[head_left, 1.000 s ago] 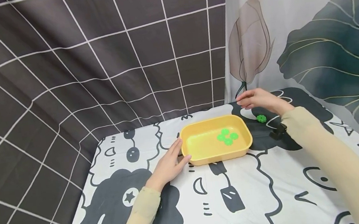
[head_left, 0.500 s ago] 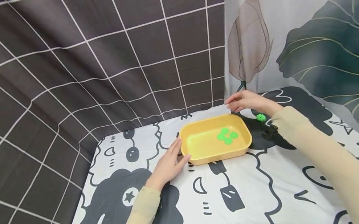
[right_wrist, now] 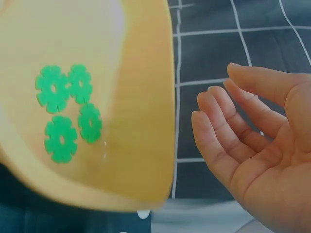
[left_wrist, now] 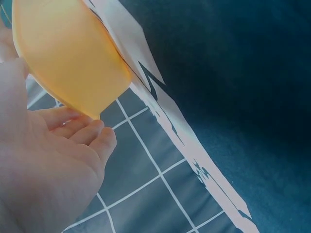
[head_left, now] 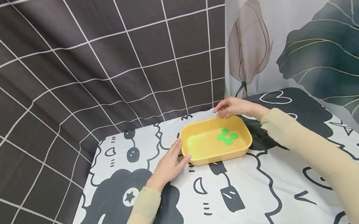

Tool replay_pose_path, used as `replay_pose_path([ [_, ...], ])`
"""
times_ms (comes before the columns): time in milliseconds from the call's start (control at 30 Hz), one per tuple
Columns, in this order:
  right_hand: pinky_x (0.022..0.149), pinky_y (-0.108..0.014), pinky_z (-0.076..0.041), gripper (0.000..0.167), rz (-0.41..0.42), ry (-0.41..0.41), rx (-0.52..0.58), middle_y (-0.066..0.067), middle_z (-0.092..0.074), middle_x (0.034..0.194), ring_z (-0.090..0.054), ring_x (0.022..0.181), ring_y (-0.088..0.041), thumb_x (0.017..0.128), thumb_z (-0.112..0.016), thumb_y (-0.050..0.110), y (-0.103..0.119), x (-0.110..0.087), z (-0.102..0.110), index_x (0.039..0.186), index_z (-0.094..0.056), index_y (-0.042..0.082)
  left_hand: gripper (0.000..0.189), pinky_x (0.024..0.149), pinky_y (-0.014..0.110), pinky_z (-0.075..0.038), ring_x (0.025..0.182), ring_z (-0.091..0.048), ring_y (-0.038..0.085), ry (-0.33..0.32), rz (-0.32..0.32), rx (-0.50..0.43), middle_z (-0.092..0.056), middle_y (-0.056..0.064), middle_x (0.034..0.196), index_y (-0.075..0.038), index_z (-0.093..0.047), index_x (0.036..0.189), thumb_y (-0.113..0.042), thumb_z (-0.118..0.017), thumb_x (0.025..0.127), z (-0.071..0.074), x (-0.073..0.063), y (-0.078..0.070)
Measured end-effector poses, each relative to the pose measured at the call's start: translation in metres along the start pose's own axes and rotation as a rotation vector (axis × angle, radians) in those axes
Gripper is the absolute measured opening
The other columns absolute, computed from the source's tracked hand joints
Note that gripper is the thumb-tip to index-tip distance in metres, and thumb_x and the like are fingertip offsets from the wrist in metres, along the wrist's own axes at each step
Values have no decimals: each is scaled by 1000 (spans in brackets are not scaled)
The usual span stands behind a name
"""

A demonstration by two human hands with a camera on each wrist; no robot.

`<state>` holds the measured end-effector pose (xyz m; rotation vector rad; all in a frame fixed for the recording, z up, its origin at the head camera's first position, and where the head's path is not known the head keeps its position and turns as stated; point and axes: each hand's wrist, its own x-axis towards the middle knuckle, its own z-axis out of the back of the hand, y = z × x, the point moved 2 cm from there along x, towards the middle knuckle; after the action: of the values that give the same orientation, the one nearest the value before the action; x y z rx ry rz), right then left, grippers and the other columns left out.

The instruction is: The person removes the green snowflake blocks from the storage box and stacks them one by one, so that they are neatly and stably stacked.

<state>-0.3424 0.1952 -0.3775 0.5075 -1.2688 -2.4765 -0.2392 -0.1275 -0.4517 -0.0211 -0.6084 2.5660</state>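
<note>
A yellow rectangular tray [head_left: 201, 159] sits on the patterned cloth. Several green snowflake-shaped building discs [head_left: 228, 142] lie together in its right half; the right wrist view shows these notched green discs [right_wrist: 60, 139] flat on the bottom. My left hand [head_left: 167, 167] rests on the tray's left end, fingers along the end wall and thumb at the front corner. Over the back right rim hovers my right hand [head_left: 238, 106], fingers loosely bent and nothing between them. Another green disc [head_left: 258, 119] is mostly hidden behind the right wrist.
The black-and-white cartoon cloth [head_left: 250, 195] covers the surface. Dark gridded curtain [head_left: 128, 66] hangs behind and to the left, with a pale leaf-print curtain [head_left: 256, 34] at the back right.
My right hand has moved left from beyond the tray's right end to over its back rim. The loose disc has become mostly covered by the wrist. The left hand and tray stay put.
</note>
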Motion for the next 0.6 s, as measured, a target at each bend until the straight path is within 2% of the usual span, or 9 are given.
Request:
replay_pose_path([
  [133,96,-46,-54,34,9,31,-20,-14,-67,121,-63,107,-28,96,-66,17,3,6,-10,125,-65,0,81,119,44,-29,150,-27,25,-13,-13,1,-25,5,166,-7,-29,159,-62,-43,102,2,0,0],
  [333,92,-41,-55,33,24,101,-70,-11,-69,115,-63,104,-25,96,-65,14,11,12,-22,125,-67,-1,82,120,41,-28,151,-25,22,17,8,-4,-22,4,167,-10,-25,161,-64,-41,101,1,0,0],
  [600,82,-38,-55,33,68,212,-185,-8,-70,104,-61,93,-16,94,-66,6,19,17,-30,125,-65,-5,81,120,43,-29,150,-27,24,12,2,-3,-22,5,167,-9,-25,161,-63,-41,102,0,0,2],
])
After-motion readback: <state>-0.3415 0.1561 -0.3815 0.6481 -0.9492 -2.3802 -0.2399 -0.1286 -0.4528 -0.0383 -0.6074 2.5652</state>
